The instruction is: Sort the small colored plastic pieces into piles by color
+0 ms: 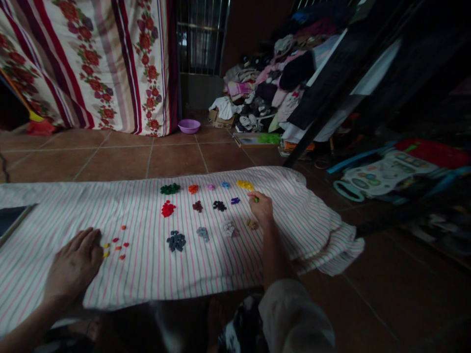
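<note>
My left hand point(75, 262) lies flat on the striped cloth, fingers stretched out. Right beside its fingertips are loose yellow pieces point(106, 246), with a few red and orange pieces point(118, 248) scattered just beyond. At the far right, my right hand point(262, 207) pinches a small lime-green piece point(256, 199), its exact kind too small to make out. The yellow pile point(245, 185) sits just past those fingers. Nearby are a purple pile point(234, 201) and a tan pile point(252, 224), the latter by my wrist.
More colour-sorted piles stand mid-cloth, among them dark grey point(176, 241), red point(168, 209), dark green point(170, 189) and black point(220, 206). A dark framed panel point(14, 220) lies at the left edge. Beyond are a purple basin point(189, 126), heaped clothes point(272, 88) and a dark slanted post point(320, 115).
</note>
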`<state>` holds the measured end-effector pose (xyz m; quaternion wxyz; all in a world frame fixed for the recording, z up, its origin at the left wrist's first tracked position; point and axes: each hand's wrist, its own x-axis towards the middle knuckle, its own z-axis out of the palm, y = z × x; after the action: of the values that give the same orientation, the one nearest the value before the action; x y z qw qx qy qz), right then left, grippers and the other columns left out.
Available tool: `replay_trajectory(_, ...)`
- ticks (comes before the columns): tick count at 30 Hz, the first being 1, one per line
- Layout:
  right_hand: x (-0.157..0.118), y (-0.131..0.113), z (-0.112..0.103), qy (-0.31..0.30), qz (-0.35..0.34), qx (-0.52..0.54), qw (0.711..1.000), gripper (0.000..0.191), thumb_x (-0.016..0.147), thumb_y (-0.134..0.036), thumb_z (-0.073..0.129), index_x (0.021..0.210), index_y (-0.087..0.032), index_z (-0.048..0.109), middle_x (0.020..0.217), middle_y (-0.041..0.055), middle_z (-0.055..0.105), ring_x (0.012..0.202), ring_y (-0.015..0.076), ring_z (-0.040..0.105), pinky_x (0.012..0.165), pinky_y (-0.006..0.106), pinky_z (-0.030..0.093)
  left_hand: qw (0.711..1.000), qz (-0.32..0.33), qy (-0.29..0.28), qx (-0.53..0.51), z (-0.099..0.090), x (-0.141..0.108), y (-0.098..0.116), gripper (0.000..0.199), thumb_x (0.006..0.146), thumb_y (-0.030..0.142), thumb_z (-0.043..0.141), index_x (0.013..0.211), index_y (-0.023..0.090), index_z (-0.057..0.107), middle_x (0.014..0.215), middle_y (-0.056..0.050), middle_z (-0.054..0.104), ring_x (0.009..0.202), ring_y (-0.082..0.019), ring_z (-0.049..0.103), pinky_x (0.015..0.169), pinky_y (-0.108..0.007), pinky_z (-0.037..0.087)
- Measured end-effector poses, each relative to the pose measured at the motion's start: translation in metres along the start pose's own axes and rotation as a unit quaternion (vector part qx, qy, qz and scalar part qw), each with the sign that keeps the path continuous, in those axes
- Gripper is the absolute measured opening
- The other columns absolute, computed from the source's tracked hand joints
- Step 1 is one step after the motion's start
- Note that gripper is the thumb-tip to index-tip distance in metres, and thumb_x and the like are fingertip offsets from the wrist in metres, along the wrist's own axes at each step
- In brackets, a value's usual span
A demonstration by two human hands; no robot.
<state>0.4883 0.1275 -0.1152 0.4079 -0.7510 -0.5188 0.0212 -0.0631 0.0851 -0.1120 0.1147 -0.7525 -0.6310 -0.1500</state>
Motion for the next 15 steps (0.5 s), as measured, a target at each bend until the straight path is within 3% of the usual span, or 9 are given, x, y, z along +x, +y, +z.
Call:
replay_trajectory(9, -0.0002, 0.0058, -0.0006, 0.032, -0.009, 0.033, 0.999, 0.029, 0.070, -0.020, 0.050, 0.090, -0.020, 0.072, 0.088, 0.0057, 0.075, 0.084, 0.0206, 0.069, 0.089, 0.035, 0.051, 0.999, 0.042, 0.012, 0.023, 0.0032, -0.0004, -0.0038, 0.047, 0.088, 0.033, 0.028, 0.117, 0.009, 0.055, 0.123, -0.018, 0.062, 0.123, -0.032, 0.052, 0.102, -0.047, 0.043)
replay_trajectory(15, -0.0010, 0.0046, 0.0006, 0.025, 0.050, 0.070, 0.996, 0.038, 0.066, -0.016, 0.046, 0.096, -0.019, 0.070, 0.088, 0.0049, 0.074, 0.086, 0.0197, 0.069, 0.089, 0.036, 0.051, 0.999, 0.037, 0.011, 0.036, 0.0019, -0.0005, -0.0025, 0.048, 0.089, 0.034, 0.027, 0.118, 0.008, 0.056, 0.125, -0.019, 0.060, 0.123, -0.032, 0.053, 0.102, -0.046, 0.044)
